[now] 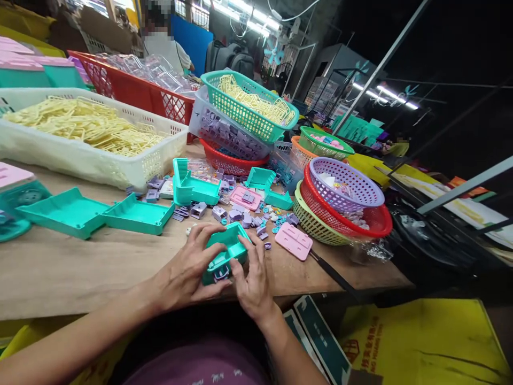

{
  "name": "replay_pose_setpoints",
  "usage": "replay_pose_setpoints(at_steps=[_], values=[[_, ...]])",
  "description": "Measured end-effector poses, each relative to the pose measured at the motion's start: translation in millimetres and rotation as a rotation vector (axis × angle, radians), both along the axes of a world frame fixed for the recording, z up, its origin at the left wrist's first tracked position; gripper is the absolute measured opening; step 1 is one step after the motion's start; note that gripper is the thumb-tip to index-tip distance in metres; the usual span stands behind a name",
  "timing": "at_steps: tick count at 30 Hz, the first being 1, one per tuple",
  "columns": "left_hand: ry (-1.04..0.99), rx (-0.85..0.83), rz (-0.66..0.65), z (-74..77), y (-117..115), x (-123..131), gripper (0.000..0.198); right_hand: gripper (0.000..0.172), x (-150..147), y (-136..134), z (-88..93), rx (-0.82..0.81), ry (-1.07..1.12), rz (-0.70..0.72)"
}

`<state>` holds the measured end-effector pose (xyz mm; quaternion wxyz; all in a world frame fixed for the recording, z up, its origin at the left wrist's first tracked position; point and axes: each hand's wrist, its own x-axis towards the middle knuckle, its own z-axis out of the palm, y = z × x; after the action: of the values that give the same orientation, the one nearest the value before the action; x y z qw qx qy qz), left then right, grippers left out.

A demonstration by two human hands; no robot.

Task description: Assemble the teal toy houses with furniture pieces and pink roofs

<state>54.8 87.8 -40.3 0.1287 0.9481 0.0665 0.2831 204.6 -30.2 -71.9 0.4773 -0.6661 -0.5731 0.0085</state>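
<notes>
- Teal plastic case [225, 251]: held at the near edge of the wooden tabletop [60, 267], open side up, a small lilac part [220, 275] seated at its near end.
- Left hand [188, 272]: clamped on the case, fingers over the far left rim and thumb under the near end.
- Right hand [252, 283]: closed against the case's right side, fingertips on the rim and thumb by the lilac part.
- Handling note, as a judgement: the case looks light and slippery; steadying it with the left hand while the right thumb presses the lilac part squarely should seat it without tilting. Whether it is fully seated cannot be told.
- Loose lilac pieces [240, 214]: scattered just beyond the case, within easy reach, easily swept off by a wrist.
- Pink plate [294, 240]: flat on the tabletop, just right of the right hand.
- 2 teal trays [96, 214]: lying joined to the left, well apart from the hands.
- White crate [120, 160]: far left, filled with cream-yellow sprues.
- Red crate [132, 88]: behind it, holding clear plastic pieces.
- Stacked baskets [344, 203]: purple in red in yellow-green, right side, near the tabletop's edge.
- Green basket [248, 107]: atop a clear bin of lilac parts, centre rear.
- Another person [164, 45]: at the rear, well apart.
</notes>
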Motion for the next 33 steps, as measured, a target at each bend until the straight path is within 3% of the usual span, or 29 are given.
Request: replay_pose_setpoints(at_steps=[4, 9, 12, 15, 21, 28, 33], values=[[0.034, -0.07, -0.023, 0.9, 3.1, 3.7, 0.044, 0.045, -6.6, -0.5, -0.6, -0.016, -0.002, -0.024], [0.112, -0.186, -0.101, 5.8, 31.1, -2.7, 0.076, 0.049, 6.5, 3.5, 4.2, -0.032, 0.093, 0.09], [0.117, -0.362, -0.058, 6.7, 48.4, -8.6, 0.06, 0.048, 19.3, 8.0, 2.7, -0.03, 0.304, 0.174], [0.07, -0.478, 0.0, 5.0, 57.6, -12.1, 0.05, 0.044, 31.9, 9.1, 1.1, -0.019, 0.37, 0.14], [0.034, -0.438, 0.018, 2.6, 58.4, -8.9, 0.047, 0.035, 51.5, 7.2, 8.4, 0.012, -0.004, -0.023], [0.113, -0.341, 0.002, 6.4, 42.4, 3.6, 0.045, 0.04, 26.8, 36.3, 26.6, -0.043, -0.238, 0.175], [0.014, -0.272, 0.133, -3.6, 36.6, 8.7, 0.046, 0.049, 15.5, 66.0, 13.9, 0.099, -0.362, 0.178]])
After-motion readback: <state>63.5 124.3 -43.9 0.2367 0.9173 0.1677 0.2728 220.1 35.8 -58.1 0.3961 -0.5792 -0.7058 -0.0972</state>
